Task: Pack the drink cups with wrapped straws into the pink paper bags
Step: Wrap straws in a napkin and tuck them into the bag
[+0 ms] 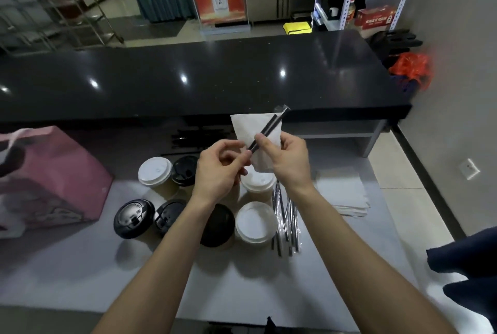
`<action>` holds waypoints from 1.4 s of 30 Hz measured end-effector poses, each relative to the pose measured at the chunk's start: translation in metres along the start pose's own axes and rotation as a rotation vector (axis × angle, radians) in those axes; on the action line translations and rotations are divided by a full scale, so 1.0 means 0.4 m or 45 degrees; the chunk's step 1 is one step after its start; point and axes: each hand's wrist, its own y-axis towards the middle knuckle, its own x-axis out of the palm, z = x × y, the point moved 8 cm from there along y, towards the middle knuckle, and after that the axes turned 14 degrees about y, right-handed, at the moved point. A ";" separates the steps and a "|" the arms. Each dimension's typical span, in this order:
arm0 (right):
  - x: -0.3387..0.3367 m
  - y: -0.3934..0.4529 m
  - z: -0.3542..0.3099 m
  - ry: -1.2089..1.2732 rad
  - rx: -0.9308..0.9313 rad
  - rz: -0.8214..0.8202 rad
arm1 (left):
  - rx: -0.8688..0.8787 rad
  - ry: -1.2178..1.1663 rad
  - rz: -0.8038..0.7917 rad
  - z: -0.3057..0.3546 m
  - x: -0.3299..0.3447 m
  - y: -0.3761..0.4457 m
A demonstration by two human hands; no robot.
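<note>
Head cam, only view we get: both hands are up above the cups, working on one black straw laid against a white napkin. The right hand pinches straw and napkin together; the left hand has its fingers curled at the straw's lower end, looks like a pinch too. The straw's long axis runs from lower-left up to upper-right, away from the body. The pink paper bag sits well off to the left, so the left hand is nearer it. Lidded cups wait right below.
</note>
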 end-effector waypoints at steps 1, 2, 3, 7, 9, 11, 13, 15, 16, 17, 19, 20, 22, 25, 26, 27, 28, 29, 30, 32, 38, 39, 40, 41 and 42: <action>0.030 -0.002 0.009 -0.016 0.002 -0.011 | -0.010 -0.016 0.002 -0.009 -0.023 0.001; 0.060 -0.003 0.018 -0.022 0.002 -0.013 | -0.004 -0.003 0.009 -0.016 -0.048 0.004; 0.092 -0.004 0.027 -0.026 0.006 -0.018 | 0.016 0.031 0.018 -0.022 -0.073 0.007; 0.238 0.003 0.043 -0.049 -0.088 -0.091 | 0.111 0.055 0.033 -0.049 -0.208 0.013; 0.324 0.010 0.040 -0.062 -0.153 -0.124 | 0.196 0.141 0.050 -0.054 -0.312 0.012; 0.424 0.015 0.037 -0.041 -0.197 -0.157 | 0.250 0.213 0.090 -0.069 -0.448 0.012; 0.542 0.014 0.034 -0.056 -0.228 -0.194 | 0.289 0.287 0.150 -0.093 -0.607 0.004; 0.664 0.006 0.043 -0.060 -0.238 -0.232 | 0.291 0.335 0.188 -0.129 -0.774 -0.011; 0.726 -0.001 0.046 -0.057 -0.254 -0.251 | 0.297 0.345 0.216 -0.144 -0.857 -0.020; 0.788 -0.011 0.051 -0.055 -0.268 -0.274 | 0.311 0.357 0.247 -0.158 -0.936 -0.029; 0.903 -0.026 0.061 -0.046 -0.285 -0.321 | 0.334 0.421 0.318 -0.194 -1.083 -0.042; 0.957 -0.032 0.064 -0.036 -0.299 -0.336 | 0.333 0.474 0.352 -0.216 -1.149 -0.045; 1.055 -0.043 0.074 -0.016 -0.325 -0.351 | 0.293 0.578 0.391 -0.275 -1.265 -0.040; 1.181 -0.056 0.097 0.029 -0.323 -0.409 | 0.164 0.830 0.357 -0.384 -1.385 -0.013; 1.219 -0.059 0.109 0.056 -0.301 -0.435 | 0.098 0.922 0.304 -0.422 -1.410 0.001; 1.253 -0.063 0.123 0.075 -0.279 -0.465 | 0.039 1.008 0.220 -0.456 -1.424 0.017; 1.283 -0.066 0.136 0.078 -0.263 -0.498 | -0.012 1.102 0.115 -0.484 -1.430 0.032; 1.313 -0.068 0.154 0.059 -0.245 -0.532 | -0.044 1.195 0.018 -0.507 -1.431 0.045; 1.331 -0.070 0.172 0.036 -0.222 -0.569 | -0.057 1.275 -0.058 -0.518 -1.425 0.051; 1.362 -0.072 0.216 -0.019 -0.131 -0.649 | -0.033 1.382 -0.132 -0.530 -1.415 0.054; 1.405 -0.086 0.352 -0.698 0.051 -0.816 | 0.006 1.348 -0.332 -0.585 -1.419 0.011; 1.415 -0.096 0.369 -0.787 0.073 -0.856 | 0.039 1.309 -0.345 -0.587 -1.423 0.002; 1.427 -0.109 0.386 -0.889 0.080 -0.903 | 0.070 1.282 -0.345 -0.591 -1.427 -0.008; 1.439 -0.121 0.404 -1.017 0.066 -0.944 | 0.101 1.272 -0.346 -0.593 -1.431 -0.014; 1.452 -0.130 0.418 -1.161 0.031 -0.975 | 0.133 1.268 -0.354 -0.592 -1.434 -0.017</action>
